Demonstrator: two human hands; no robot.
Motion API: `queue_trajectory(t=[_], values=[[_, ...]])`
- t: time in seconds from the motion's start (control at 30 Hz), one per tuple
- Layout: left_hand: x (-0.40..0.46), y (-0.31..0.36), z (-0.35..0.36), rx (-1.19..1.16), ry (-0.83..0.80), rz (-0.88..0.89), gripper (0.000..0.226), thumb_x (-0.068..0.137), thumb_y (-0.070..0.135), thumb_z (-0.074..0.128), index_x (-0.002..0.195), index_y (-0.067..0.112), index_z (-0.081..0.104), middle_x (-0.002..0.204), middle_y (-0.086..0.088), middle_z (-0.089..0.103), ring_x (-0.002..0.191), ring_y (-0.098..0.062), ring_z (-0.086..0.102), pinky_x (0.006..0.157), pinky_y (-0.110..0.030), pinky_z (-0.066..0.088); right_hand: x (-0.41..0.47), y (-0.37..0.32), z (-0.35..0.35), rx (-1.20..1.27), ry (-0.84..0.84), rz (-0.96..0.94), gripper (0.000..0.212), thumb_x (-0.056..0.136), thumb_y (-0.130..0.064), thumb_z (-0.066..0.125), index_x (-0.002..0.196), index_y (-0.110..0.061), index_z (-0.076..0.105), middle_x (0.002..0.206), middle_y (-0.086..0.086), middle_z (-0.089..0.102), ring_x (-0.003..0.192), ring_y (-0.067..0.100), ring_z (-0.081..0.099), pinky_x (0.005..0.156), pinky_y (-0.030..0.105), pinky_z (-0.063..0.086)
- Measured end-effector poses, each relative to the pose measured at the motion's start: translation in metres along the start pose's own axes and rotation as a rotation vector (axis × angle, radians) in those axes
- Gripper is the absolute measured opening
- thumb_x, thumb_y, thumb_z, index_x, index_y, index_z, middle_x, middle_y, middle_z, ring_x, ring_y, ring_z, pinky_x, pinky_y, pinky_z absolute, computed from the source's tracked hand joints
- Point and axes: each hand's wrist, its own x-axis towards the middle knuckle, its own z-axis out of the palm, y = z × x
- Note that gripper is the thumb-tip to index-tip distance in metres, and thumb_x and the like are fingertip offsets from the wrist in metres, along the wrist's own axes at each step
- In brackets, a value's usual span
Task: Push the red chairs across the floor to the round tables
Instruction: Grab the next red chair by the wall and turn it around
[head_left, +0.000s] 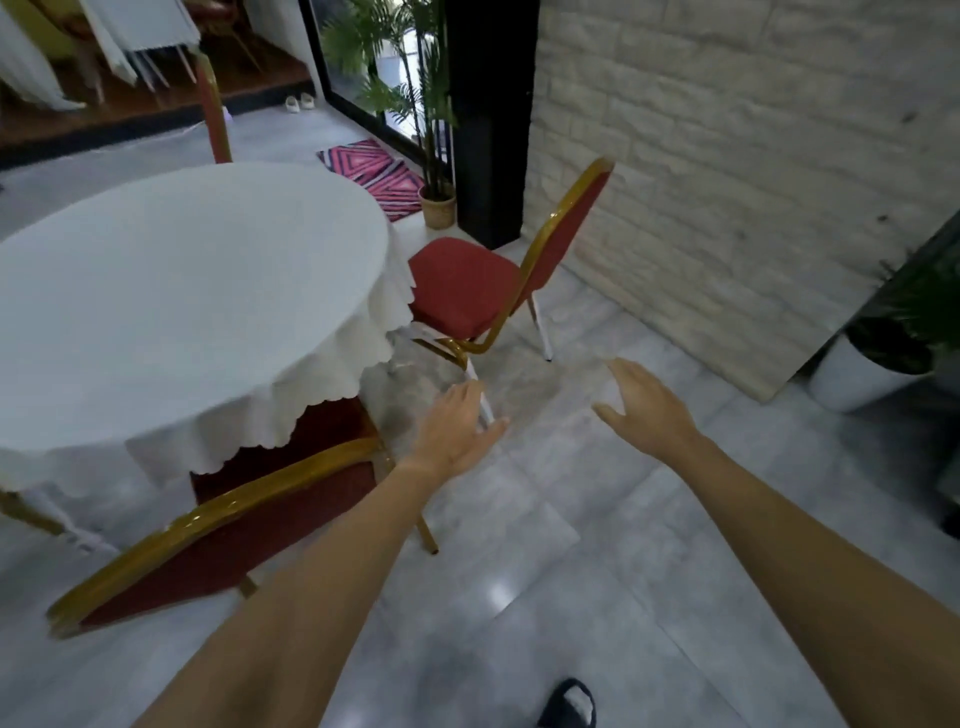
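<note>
The floor (597, 519) takes up most of my view: pale grey tile, glossy enough to catch a light spot, so I judge chair legs will slide on it rather than catch. Next comes the round surface (171, 291), draped in a white cloth (332, 374) with a scalloped hem that hangs low over the edge. To my right stands a wall (753, 182) of rough, cream, brick-like blocks, with a black pillar (491, 119) beside it.

The near red chair (228, 540) sits just below my left arm, its seat tucked under the cloth, its padded back rimmed by a curved gold metal tube; it looks already placed. The far red chair (467, 286) stands at the surface's right side, seat partly under the hem, back tilted toward the wall, set on thin gold and whitish legs; I judge it could go in a little more squarely. A third red chair back (213, 114) rises beyond the surface.

A potted palm (434, 156) and a pink patterned mat (374, 174) lie further off.

My left hand (457, 431) and right hand (647, 410) reach forward over bare tile, fingers (621, 366) loose and spread, grasping nothing, short of the far chair
</note>
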Motion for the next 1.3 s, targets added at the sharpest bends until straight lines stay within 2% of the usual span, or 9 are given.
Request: queue_trajectory(t=[0.1, 0.27, 0.43, 0.57, 0.67, 1.0, 1.1, 1.3], values=[[0.036, 0.029, 0.019, -0.013, 0.022, 0.008, 0.06, 0.091, 0.043, 0.053, 0.134, 0.004, 0.037, 0.138, -0.014, 0.046, 0.129, -0.028, 0.04, 0.102, -0.036, 0.034, 0.015, 0.044, -0.024, -0.018, 0.007, 0.029, 0.056, 0.089, -0.028, 0.058, 0.134, 0.0, 0.037, 0.138, 0.02, 0.044, 0.128, 0.033, 0.04, 0.106, 0.042, 0.034], [0.102, 0.069, 0.039, -0.015, 0.002, -0.009, 0.077, 0.092, 0.047, 0.047, 0.146, 0.001, 0.018, 0.155, -0.016, 0.022, 0.143, -0.027, 0.018, 0.117, -0.041, 0.02, 0.054, 0.105, -0.061, -0.015, 0.016, 0.04, 0.066, 0.091, -0.031, 0.055, 0.143, -0.001, 0.026, 0.149, 0.018, 0.033, 0.137, 0.029, 0.032, 0.114, 0.041, 0.028], [0.156, 0.09, 0.051, 0.012, 0.089, 0.055, 0.067, 0.09, 0.04, 0.054, 0.138, -0.002, 0.032, 0.144, -0.02, 0.038, 0.135, -0.03, 0.032, 0.111, -0.04, 0.028, 0.1, 0.14, -0.076, -0.015, 0.006, 0.036, 0.065, 0.091, -0.031, 0.055, 0.142, -0.002, 0.026, 0.148, 0.018, 0.035, 0.135, 0.03, 0.035, 0.112, 0.042, 0.031], [0.207, 0.088, 0.056, -0.009, 0.107, -0.009, 0.071, 0.09, 0.042, 0.054, 0.141, 0.0, 0.029, 0.151, -0.017, 0.029, 0.14, -0.029, 0.024, 0.114, -0.043, 0.026, 0.15, 0.158, -0.078, -0.049, -0.005, 0.043, 0.067, 0.092, -0.033, 0.053, 0.143, -0.001, 0.024, 0.15, 0.019, 0.031, 0.137, 0.03, 0.031, 0.112, 0.039, 0.028], [0.259, 0.08, 0.06, -0.03, 0.103, -0.067, 0.075, 0.089, 0.045, 0.055, 0.144, 0.004, 0.025, 0.154, -0.016, 0.023, 0.143, -0.029, 0.018, 0.115, -0.045, 0.025, 0.205, 0.17, -0.079, -0.06, -0.02, 0.041, 0.065, 0.091, -0.032, 0.054, 0.142, -0.002, 0.027, 0.147, 0.018, 0.035, 0.135, 0.03, 0.035, 0.11, 0.039, 0.031], [0.451, 0.046, 0.035, -0.043, 0.091, -0.162, 0.075, 0.089, 0.05, 0.051, 0.145, 0.009, 0.023, 0.155, -0.012, 0.022, 0.143, -0.028, 0.02, 0.115, -0.046, 0.026, 0.412, 0.182, -0.114, 0.027, -0.023, -0.004, 0.06, 0.089, -0.028, 0.057, 0.139, -0.005, 0.032, 0.142, 0.018, 0.041, 0.129, 0.03, 0.041, 0.106, 0.039, 0.035], [0.477, 0.05, 0.032, -0.072, 0.104, -0.178, 0.076, 0.088, 0.052, 0.052, 0.145, 0.011, 0.022, 0.155, -0.009, 0.023, 0.143, -0.027, 0.021, 0.114, -0.047, 0.027, 0.441, 0.178, -0.117, 0.062, 0.001, -0.054, 0.063, 0.088, -0.026, 0.059, 0.14, -0.006, 0.031, 0.142, 0.017, 0.041, 0.129, 0.03, 0.039, 0.105, 0.037, 0.033], [0.528, 0.052, 0.044, -0.13, 0.124, -0.186, 0.077, 0.085, 0.053, 0.056, 0.143, 0.012, 0.026, 0.149, -0.007, 0.033, 0.137, -0.024, 0.033, 0.106, -0.04, 0.034, 0.508, 0.19, -0.117, 0.044, -0.051, -0.133, 0.069, 0.086, -0.023, 0.063, 0.142, -0.006, 0.027, 0.144, 0.017, 0.038, 0.131, 0.029, 0.037, 0.107, 0.034, 0.03]])
